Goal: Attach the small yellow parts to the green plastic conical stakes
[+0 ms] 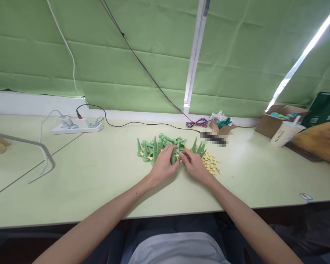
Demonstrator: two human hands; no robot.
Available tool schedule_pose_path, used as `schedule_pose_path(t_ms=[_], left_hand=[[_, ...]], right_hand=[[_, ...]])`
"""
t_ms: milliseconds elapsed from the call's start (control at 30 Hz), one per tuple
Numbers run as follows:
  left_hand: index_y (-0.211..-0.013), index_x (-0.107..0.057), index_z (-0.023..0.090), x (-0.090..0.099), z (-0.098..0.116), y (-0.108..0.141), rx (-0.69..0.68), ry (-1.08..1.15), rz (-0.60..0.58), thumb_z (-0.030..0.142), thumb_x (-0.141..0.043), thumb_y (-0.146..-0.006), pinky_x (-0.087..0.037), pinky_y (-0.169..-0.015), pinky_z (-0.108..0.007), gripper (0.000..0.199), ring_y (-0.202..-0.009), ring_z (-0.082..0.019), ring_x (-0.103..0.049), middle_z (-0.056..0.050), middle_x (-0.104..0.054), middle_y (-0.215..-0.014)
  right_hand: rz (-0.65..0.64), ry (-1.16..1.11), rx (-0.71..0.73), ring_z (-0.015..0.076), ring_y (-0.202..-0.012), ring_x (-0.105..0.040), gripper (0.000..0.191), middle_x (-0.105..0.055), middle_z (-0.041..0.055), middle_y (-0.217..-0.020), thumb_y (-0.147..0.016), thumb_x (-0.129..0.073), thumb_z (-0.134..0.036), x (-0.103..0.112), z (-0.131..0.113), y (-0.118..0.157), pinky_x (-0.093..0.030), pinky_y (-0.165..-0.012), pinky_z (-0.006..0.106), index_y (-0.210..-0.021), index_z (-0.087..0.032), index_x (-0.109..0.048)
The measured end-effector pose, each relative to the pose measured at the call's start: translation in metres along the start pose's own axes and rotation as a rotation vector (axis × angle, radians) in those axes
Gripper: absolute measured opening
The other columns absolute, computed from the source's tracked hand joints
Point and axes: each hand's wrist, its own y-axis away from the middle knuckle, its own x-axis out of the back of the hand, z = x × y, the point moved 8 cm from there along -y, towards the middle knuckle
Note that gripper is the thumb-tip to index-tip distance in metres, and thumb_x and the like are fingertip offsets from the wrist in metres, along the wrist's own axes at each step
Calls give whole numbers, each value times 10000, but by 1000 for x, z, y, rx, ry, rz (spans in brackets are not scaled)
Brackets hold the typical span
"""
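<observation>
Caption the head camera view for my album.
Over a pale table, left hand holds a green cone, right hand pinches a yellow piece.

Office-like room, long table [71, 183], power strip [93, 128]

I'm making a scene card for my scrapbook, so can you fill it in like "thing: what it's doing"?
Left hand: holding a green cone
Right hand: pinching a small yellow piece
Green pieces: bunched together, several cones standing upright
Yellow pieces: small, many lying right of the right hand
Power strip: back left, with plugs in it
Cup: far right, with a straw, beside an open cardboard box
</observation>
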Motion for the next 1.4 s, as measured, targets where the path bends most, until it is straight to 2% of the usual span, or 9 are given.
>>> schedule_pose_path(t_ms=[67,167,467,700,800,967,1067,1267,1400], left_hand=[[-1176,-500,208,2,-1,0,7,-1,22,222,-546,-848,-510,-748,-333,331,-864,-192,-616,-68,-598,-1155],[-1176,-499,207,3,-2,0,14,0,30,224,-546,-849,-508,-753,-332,331,-887,-197,-618,-70,-594,-1171],[-1163,-492,212,2,1,0,1,12,4,230,-548,-851,-517,-754,-337,318,-910,-204,-618,-65,-593,-1165],[-1161,-504,212,-1,2,0,-26,12,-11,216,-559,-838,-521,-762,-342,327,-898,-200,-616,-62,-602,-1133],[-1164,-498,210,0,2,0,-19,11,-11,223,-555,-845,-517,-767,-341,324,-923,-207,-613,-65,-595,-1141],[-1154,-497,210,3,0,-1,6,11,13,215,-548,-846,-510,-766,-339,312,-932,-208,-612,-62,-588,-1157],[-1153,-497,212,3,-1,-1,7,16,17,210,-543,-847,-509,-759,-332,309,-925,-205,-612,-61,-588,-1165],[-1149,-498,210,1,1,0,4,16,4,215,-545,-845,-510,-754,-326,308,-925,-204,-611,-60,-593,-1139],[-1155,-499,205,1,2,-1,-15,15,-5,203,-550,-837,-515,-767,-334,322,-927,-205,-609,-64,-595,-1142]], right_hand=[[-13,-29,-9,145,-524,-455,198,-506,-39,-603,-981,-418,-383,0,-1,1,-340,-540,258,-945,-221,-525],[-27,-41,-1,149,-518,-453,175,-486,-48,-588,-974,-427,-374,-2,-2,2,-337,-531,259,-996,-223,-512],[-9,13,35,149,-590,-499,241,-568,-8,-698,-994,-385,-341,0,-3,1,-358,-595,265,-832,-215,-510],[-5,97,35,146,-532,-422,398,-475,-18,-593,-1015,-321,-378,-2,1,-1,-296,-557,270,-664,-218,-417],[13,67,17,147,-547,-438,391,-492,-17,-609,-1013,-324,-390,0,0,-1,-310,-569,266,-678,-217,-426],[-8,-18,-11,149,-525,-439,222,-480,-41,-594,-992,-381,-389,0,-3,1,-322,-546,259,-911,-225,-507],[-36,-33,-4,152,-521,-437,172,-465,-49,-584,-982,-406,-369,-1,-4,2,-323,-538,260,-975,-226,-502],[-23,-8,36,144,-586,-487,178,-563,-14,-699,-986,-398,-304,-1,-6,2,-350,-594,260,-890,-213,-517],[-13,19,43,140,-592,-481,239,-544,-16,-690,-995,-382,-302,-1,-4,1,-338,-600,257,-799,-209,-483]])
